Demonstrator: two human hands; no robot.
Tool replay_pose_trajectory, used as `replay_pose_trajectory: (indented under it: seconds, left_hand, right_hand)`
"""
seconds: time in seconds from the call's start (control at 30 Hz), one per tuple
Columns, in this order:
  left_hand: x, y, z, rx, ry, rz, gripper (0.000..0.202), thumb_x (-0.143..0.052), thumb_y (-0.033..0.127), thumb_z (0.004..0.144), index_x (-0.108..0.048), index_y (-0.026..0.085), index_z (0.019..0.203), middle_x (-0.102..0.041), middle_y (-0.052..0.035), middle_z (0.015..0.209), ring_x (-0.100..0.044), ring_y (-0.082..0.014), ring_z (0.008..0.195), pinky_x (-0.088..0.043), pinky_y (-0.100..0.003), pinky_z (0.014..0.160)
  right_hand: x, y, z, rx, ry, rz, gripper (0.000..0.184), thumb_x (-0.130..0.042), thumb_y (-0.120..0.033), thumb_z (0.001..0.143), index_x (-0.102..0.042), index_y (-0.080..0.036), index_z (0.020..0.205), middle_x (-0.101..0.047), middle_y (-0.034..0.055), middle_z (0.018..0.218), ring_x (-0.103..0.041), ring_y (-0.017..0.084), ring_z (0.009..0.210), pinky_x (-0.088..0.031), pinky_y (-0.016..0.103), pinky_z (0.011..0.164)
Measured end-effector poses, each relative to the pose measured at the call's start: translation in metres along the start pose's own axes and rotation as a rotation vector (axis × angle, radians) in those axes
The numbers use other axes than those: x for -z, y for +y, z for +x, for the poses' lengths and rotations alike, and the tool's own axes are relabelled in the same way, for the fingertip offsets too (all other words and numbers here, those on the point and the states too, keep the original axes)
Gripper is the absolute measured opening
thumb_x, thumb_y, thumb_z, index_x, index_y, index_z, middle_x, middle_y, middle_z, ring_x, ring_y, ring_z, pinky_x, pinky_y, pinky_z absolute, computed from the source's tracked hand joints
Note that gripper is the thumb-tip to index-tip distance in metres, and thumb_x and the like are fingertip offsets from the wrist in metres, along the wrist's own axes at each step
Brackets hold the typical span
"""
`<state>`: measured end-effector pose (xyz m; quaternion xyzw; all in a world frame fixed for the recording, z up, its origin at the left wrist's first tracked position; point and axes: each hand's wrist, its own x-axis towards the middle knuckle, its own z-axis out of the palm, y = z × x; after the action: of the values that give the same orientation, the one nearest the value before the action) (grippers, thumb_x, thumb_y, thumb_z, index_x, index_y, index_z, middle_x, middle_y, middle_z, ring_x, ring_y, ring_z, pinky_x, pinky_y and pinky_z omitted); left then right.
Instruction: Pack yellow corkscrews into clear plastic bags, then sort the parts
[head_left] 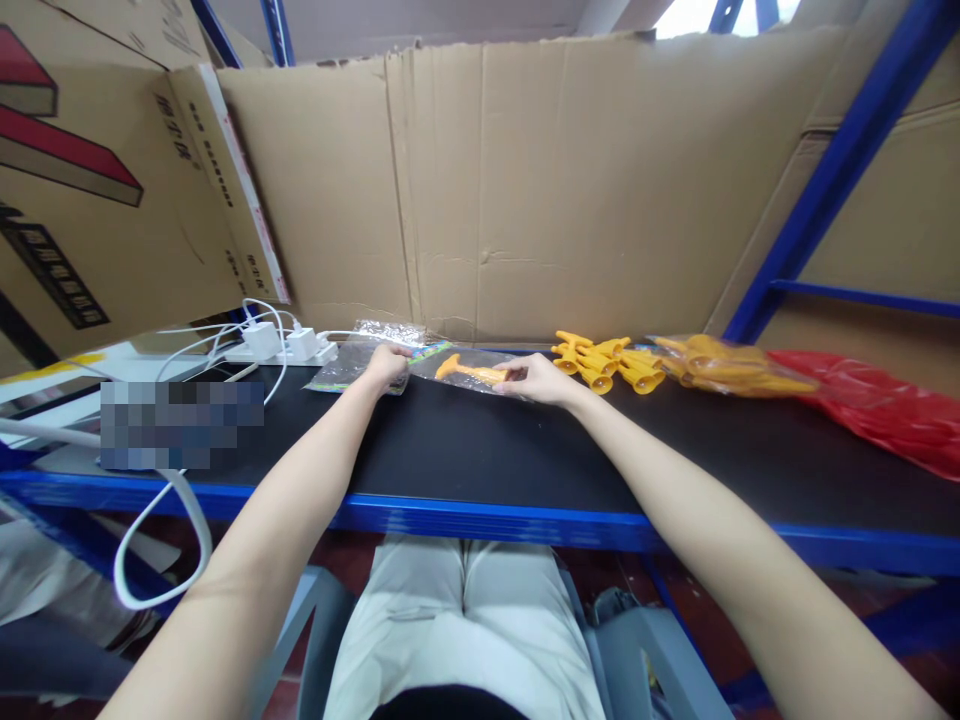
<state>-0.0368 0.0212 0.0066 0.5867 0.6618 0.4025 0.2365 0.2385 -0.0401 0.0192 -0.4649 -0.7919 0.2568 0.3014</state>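
My left hand (pixel 388 368) is closed on the edge of a clear plastic bag (pixel 424 366) that has a coloured strip near its mouth. A yellow-orange plastic piece (pixel 465 371) with a T-shaped end lies in or over that bag; I cannot tell exactly how far inside. My right hand (pixel 543 379) pinches the other end of this piece, its fingers partly covering it. More clear bags (pixel 337 372) lie flat beneath and left of my left hand. Just right of my right hand is a loose pile of similar yellow-orange pieces (pixel 600 358) with flared, hollow ends.
Farther right lie a clear bag of yellow-orange pieces (pixel 720 365) and a red plastic bag (pixel 870 400). A white power strip (pixel 319 350) with plugs and cables is on the left. Cardboard (pixel 570 190) walls the back; a blue rail (pixel 495 518) edges the black tabletop (pixel 480 445).
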Motion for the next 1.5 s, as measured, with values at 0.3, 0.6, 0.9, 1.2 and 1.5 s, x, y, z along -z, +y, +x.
replay_pose_trajectory:
  seconds: [0.3,0.6,0.9,1.2,1.5]
  left_hand:
    - [-0.004,0.024,-0.024,0.205,-0.387,-0.385,0.018,-0.055,0.0,0.072,-0.064,0.009,0.086,-0.067,-0.0044,0.069,-0.067,-0.0139,0.066,-0.054,-0.028,0.072]
    - [-0.002,0.028,-0.028,0.187,-0.471,-0.42,0.023,-0.058,0.005,0.074,-0.064,0.013,0.095,-0.069,-0.0061,0.089,-0.065,-0.0144,0.071,-0.057,-0.032,0.068]
    - [-0.001,0.028,-0.035,0.112,-0.518,-0.339,0.034,-0.057,0.009,0.072,-0.065,0.017,0.104,-0.069,-0.0034,0.079,-0.062,-0.0118,0.063,-0.051,-0.022,0.055]
    - [-0.003,0.022,-0.021,-0.014,-0.06,-0.02,0.028,-0.053,0.012,0.07,-0.068,0.015,0.094,-0.066,-0.0036,0.071,-0.062,-0.015,0.069,-0.047,-0.022,0.062]
    - [0.004,0.015,-0.021,-0.12,-0.062,0.486,0.052,-0.059,0.024,0.071,-0.053,0.022,0.123,-0.058,-0.0147,0.121,-0.051,-0.0334,0.115,-0.039,-0.042,0.094]
  right_hand:
    - [0.0,0.0,-0.004,0.066,-0.015,0.022,0.04,-0.067,-0.03,0.067,-0.07,-0.013,0.103,-0.068,0.0078,0.105,-0.062,0.025,0.099,-0.048,0.033,0.086]
    - [0.005,0.001,-0.004,0.099,-0.119,0.072,0.039,-0.06,-0.019,0.068,-0.068,-0.013,0.106,-0.063,0.0091,0.114,-0.057,0.026,0.108,-0.042,0.037,0.097]
    - [0.004,-0.003,-0.005,0.068,-0.206,0.118,0.041,-0.058,-0.013,0.069,-0.066,-0.017,0.108,-0.063,0.0076,0.114,-0.058,0.019,0.105,-0.042,0.035,0.095]
    - [0.041,0.02,0.0,-0.21,0.341,-0.323,0.024,-0.051,-0.02,0.08,-0.068,-0.014,0.096,-0.068,0.0103,0.097,-0.063,0.019,0.089,-0.049,0.031,0.081]
    - [0.071,0.046,-0.011,-0.735,0.146,-0.833,0.041,-0.059,-0.03,0.074,-0.063,-0.01,0.11,-0.064,0.0176,0.106,-0.06,0.029,0.099,-0.048,0.037,0.078]
